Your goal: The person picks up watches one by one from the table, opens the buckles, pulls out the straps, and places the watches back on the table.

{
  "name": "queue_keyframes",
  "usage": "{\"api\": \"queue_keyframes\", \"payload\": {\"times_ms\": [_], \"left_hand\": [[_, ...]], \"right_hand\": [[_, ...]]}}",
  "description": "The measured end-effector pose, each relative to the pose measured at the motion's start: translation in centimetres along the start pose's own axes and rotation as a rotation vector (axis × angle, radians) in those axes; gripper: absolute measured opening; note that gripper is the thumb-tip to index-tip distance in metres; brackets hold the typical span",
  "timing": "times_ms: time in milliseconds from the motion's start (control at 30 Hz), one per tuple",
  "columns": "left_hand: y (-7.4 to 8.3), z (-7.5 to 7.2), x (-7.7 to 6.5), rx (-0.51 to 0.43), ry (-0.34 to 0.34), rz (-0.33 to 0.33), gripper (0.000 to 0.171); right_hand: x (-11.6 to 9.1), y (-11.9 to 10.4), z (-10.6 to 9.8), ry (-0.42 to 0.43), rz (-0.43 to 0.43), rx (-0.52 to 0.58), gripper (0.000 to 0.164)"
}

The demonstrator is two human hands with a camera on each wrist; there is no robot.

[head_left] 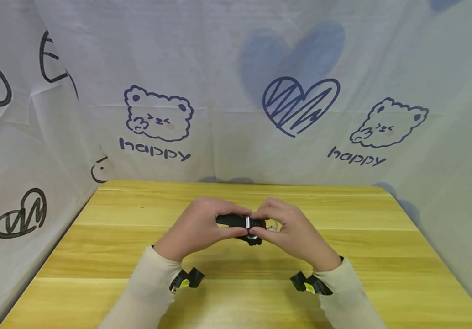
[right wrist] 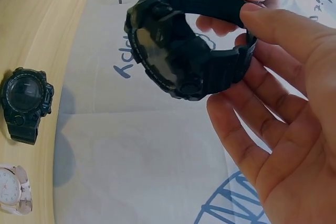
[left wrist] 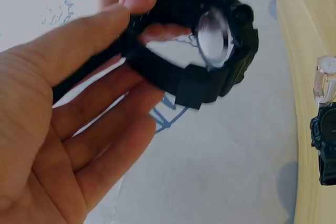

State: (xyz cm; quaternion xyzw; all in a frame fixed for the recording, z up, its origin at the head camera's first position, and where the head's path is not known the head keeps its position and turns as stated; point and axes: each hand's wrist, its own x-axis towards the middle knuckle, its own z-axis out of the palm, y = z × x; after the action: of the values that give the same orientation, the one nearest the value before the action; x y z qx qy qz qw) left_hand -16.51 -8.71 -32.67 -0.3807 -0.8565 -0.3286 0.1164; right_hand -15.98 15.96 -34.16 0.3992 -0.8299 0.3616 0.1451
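Both hands hold a black wristwatch (right wrist: 168, 51) with a chunky round case, its strap bent into a loop. In the head view the left hand (head_left: 196, 227) comes in from the left and pinches the strap between thumb and fingers. From the other side the right hand (head_left: 293, 230) pinches the strap too, fingertips close to the left ones. A loose strap end runs under the left thumb (left wrist: 79, 40). The shiny inner face of the case shows in the left wrist view. Fingers hide part of where the two strap ends meet.
On the wooden table (head_left: 334, 283) lie a second black watch (right wrist: 26, 98) and a pale pinkish watch (right wrist: 13, 190), side by side. A white cloth (head_left: 219, 59) with blue drawings hangs behind the table and along its left side.
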Motion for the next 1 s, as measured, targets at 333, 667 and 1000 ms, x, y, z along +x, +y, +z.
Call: {"api": "queue_keyframes", "payload": {"times_ms": [333,667,1000], "left_hand": [[0.28,0.50,0.09,0.057,0.089,0.077,0.023],[0.14,0.36,0.02,-0.038,0.065,0.022,0.022],[-0.11,0.27,0.11,-0.218,0.045,-0.015,0.019]], "right_hand": [[-0.02,-0.11,0.08,-0.009,0.019,0.015,0.020],[0.01,-0.23,-0.07,-0.014,0.002,0.068,0.024],[0.08,-0.22,-0.12,-0.017,0.007,0.064,0.022]]}}
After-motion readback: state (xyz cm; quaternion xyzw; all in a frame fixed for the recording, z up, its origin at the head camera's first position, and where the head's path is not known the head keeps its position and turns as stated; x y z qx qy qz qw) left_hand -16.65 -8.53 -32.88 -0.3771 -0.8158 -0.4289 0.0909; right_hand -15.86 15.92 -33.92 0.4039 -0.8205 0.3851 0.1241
